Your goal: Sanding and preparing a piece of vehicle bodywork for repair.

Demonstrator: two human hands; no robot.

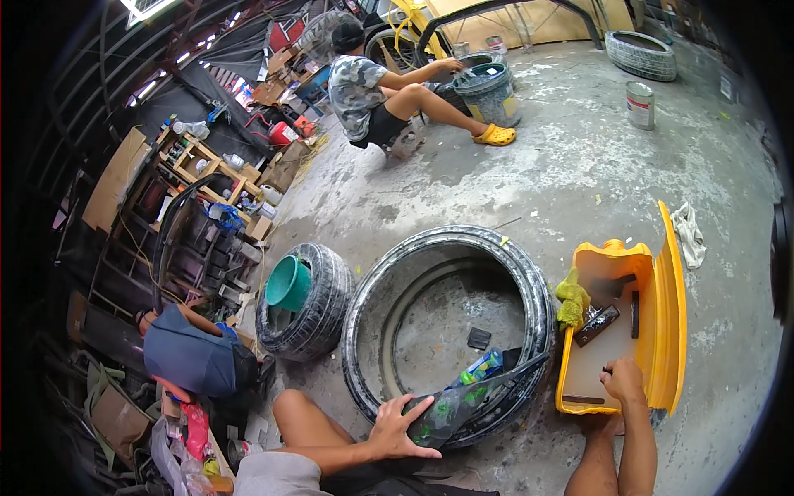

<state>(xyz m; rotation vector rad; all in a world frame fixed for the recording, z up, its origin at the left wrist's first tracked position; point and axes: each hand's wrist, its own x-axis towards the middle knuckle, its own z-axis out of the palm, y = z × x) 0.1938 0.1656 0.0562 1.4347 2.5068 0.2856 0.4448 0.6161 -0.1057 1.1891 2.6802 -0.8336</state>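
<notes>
My left hand (399, 430) grips the near end of a long dark panel (451, 413), thumb and fingers spread across its width. Green smears mark the panel, which lies slanted over the near rim of a large tire (357, 331). My right hand (624, 380) is closed over the near right side of a cut-open yellow container (674, 331) with cloudy liquid inside. What its fingers hold, if anything, is hidden. Dark blocks (597, 326) sit in the container, and a yellow-green cloth (571, 299) hangs over its left rim. A blue-green bottle or packet (480, 369) lies beside the panel.
A smaller tire (306, 331) bearing a green bowl (289, 283) stands left of the large one. Farther off, a seated person (372, 91) reaches into a bucket (488, 95). Another person (194, 347) crouches at left. A can (639, 106) and white rag (688, 236) are on the right.
</notes>
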